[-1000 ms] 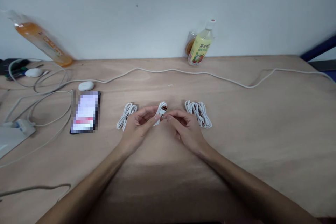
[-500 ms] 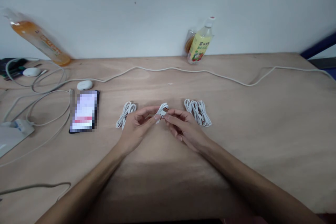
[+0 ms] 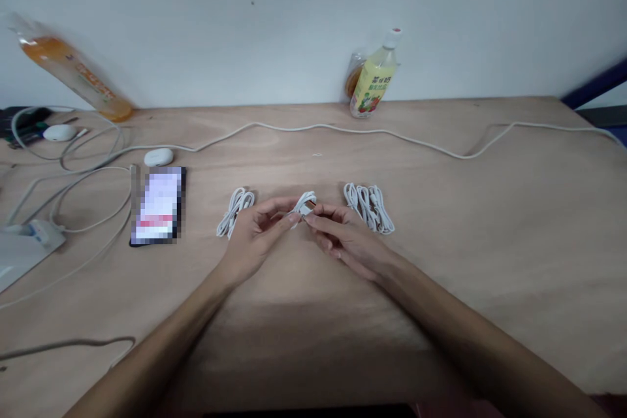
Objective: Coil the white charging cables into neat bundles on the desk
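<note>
A coiled white cable (image 3: 306, 200) is held between both hands above the middle of the table, its metal plug end showing. My left hand (image 3: 264, 228) pinches its left side between thumb and fingers. My right hand (image 3: 343, 232) grips it from the right, near the plug. Behind my left hand lies a folded white cable bundle (image 3: 236, 209), partly covered by that hand. Several more folded white bundles (image 3: 369, 208) lie side by side just beyond my right hand.
A phone (image 3: 157, 206), a white earbud case (image 3: 159, 157) and looped cables lie at left, by a power strip (image 3: 29, 251). An orange bottle (image 3: 76, 75) and a yellow bottle (image 3: 375, 81) stand against the wall. One long cable (image 3: 318, 126) crosses the table (image 3: 490, 228).
Both hands stay in nearly the same place. The held cable has tilted slightly, and the fingers of my right hand have shifted a little around it.
</note>
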A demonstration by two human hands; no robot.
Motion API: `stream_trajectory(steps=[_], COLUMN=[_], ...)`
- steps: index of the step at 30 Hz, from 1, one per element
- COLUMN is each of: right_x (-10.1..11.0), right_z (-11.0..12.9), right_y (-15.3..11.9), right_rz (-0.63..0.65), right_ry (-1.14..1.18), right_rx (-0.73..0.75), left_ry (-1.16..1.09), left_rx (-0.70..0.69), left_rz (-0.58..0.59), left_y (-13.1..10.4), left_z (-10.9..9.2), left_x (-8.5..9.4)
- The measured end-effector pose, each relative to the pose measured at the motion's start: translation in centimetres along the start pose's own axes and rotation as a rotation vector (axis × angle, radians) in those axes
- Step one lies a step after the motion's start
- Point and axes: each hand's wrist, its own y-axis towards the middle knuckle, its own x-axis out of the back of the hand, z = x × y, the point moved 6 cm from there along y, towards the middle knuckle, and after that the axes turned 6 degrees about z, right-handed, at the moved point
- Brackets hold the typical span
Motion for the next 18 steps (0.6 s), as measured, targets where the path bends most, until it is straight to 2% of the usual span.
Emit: stream_trajectory(steps=[10, 14, 18], right_x=[0.0, 0.3, 0.3], right_z=[-0.4, 0.0, 0.8], right_y=[0.2, 0.1, -0.7], right_rz=[-0.036, -0.113, -0.247], right_ry=[-0.068, -0.231, -0.49], right_rx=[0.069, 0.194, 0.401], left_ry=[0.031, 0.057, 0.052], left_rx=[-0.028, -0.033, -0.019], left_rz=[-0.007, -0.032, -0.048], left_y=[-0.1, -0.2, -0.3], left_z=[0.4, 0.2, 0.3], left_x=[0.2, 0.1, 0.0])
